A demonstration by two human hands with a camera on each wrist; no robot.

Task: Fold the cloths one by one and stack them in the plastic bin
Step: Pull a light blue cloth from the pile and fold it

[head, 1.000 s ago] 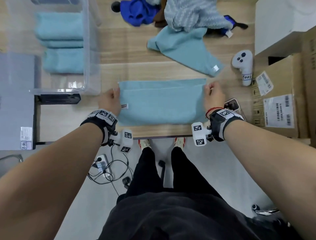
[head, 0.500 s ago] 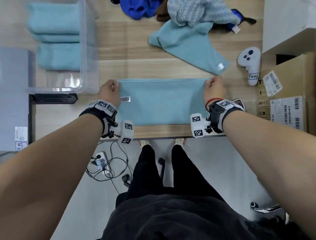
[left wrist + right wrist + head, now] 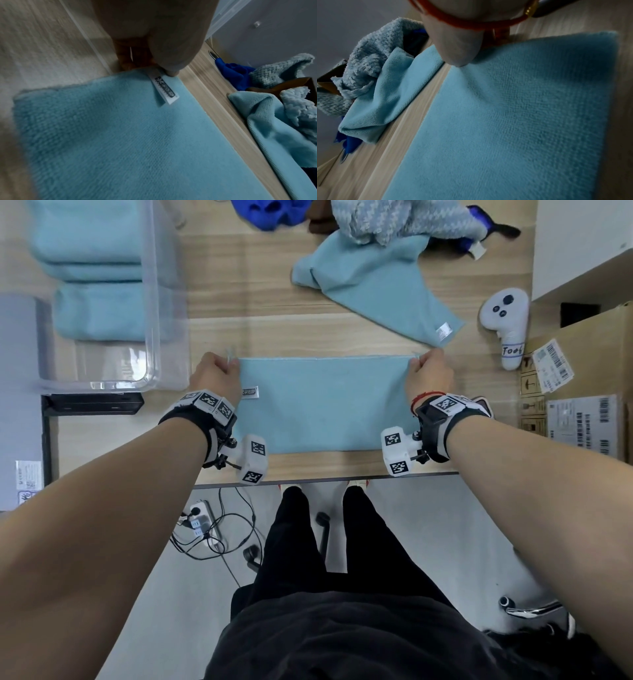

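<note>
cloth in hand: a light blue microfibre cloth (image 3: pixel 325 405) lies flat on the desk (image 3: pixel 239 296) at about 12 o'clock from the person, close to the near edge, already folded into a long rectangle
left hand: the left hand (image 3: pixel 214 376) pinches the far-left corner, thumb and fingers curled onto the fabric just above the white care label (image 3: pixel 163 89)
right hand: the right hand (image 3: pixel 430 374) pinches the far-right corner in the same way; the wrist view shows the thumb pressed on the cloth
why held so: both hands hold the two far corners, well apart, which looks meant to keep the far edge taut and square so the layers line up before another fold
long axis: runs from 9 o'clock to 3 o'clock, parallel to the desk's near edge; the short sides face the hands, the label sits at the 9 o'clock end
plastic bin: the clear plastic bin (image 3: pixel 154 302) stands at about 10 o'clock, just beside the left hand, with folded light blue cloths (image 3: pixel 92 309) already stacked inside; its nearness likely keeps the carry short
waiting pile: an unfolded light blue cloth (image 3: pixel 376 289) lies at 1 o'clock, its top tucked under a knitted pale blue cloth (image 3: pixel 404 217), with a dark blue cloth (image 3: pixel 274 210) at 12 o'clock
other: a white controller (image 3: pixel 507 326) and a cardboard box (image 3: pixel 582 392) sit at 2 to 3 o'clock
</note>
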